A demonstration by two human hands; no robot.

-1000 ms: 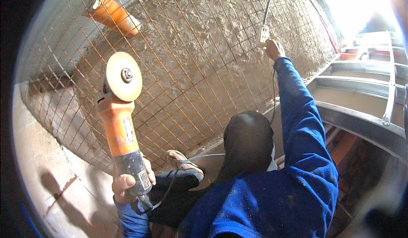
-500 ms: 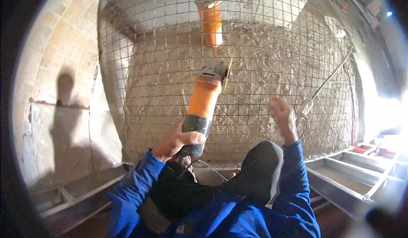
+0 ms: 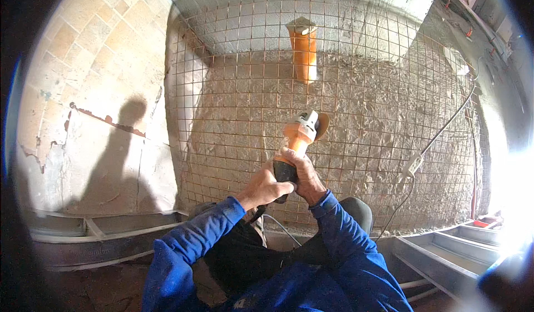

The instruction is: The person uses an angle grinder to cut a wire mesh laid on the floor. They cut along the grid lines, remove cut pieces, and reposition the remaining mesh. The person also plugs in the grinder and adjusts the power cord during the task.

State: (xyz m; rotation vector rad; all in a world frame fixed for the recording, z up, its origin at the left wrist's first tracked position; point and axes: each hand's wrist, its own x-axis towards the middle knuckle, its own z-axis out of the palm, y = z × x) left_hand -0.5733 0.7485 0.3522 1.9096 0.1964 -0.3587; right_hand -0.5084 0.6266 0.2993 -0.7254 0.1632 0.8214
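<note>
Both of my hands are wrapped round an orange and black angle grinder [image 3: 300,135]. My left hand [image 3: 265,188] grips its dark rear end, and my right hand [image 3: 305,174] closes round the body just ahead of it. The grinder's grey head points away from me, with a tan cutting disc [image 3: 322,126] on its right side. Below and beyond the tool lies a rusty wire mesh [image 3: 233,123] over rough grey concrete. Whether the disc touches the mesh I cannot tell.
An orange pipe [image 3: 303,56] stands up through the mesh ahead. A cable with a pale connector [image 3: 415,161] runs along the right. Metal frames with crosspieces lie at left [image 3: 128,233] and right [image 3: 445,251]. A tiled wall [image 3: 94,39] rises on the left.
My right hand has come in from the right and taken hold of the grinder beside my left. The tool has tilted lower, and the view has shifted.
</note>
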